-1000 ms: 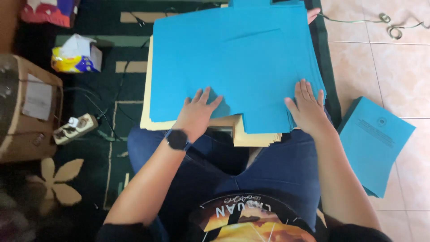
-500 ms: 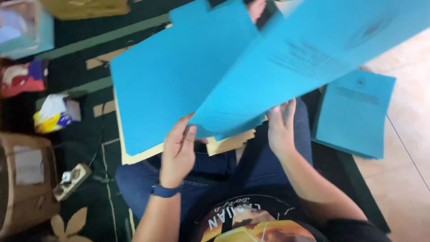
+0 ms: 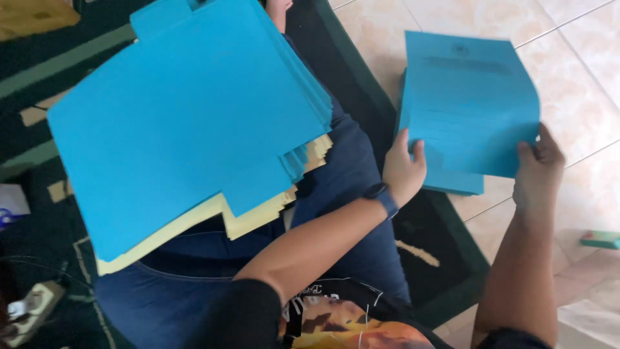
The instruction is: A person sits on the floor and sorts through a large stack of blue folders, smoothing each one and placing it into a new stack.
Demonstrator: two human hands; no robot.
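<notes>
Flat rectangular blue paper folder (image 3: 475, 103)

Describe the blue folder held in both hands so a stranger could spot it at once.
Look right of the dark green rug, over the beige tiled floor. There a small pile of blue printed folders lies. The held flat blue printed folder is uppermost, gripped by left hand and right hand.

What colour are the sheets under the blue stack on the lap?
Pale yellow sheets, seen best in the head view.

Beige tile floor (image 3: 581, 58), dark green rug (image 3: 361, 84).
</notes>
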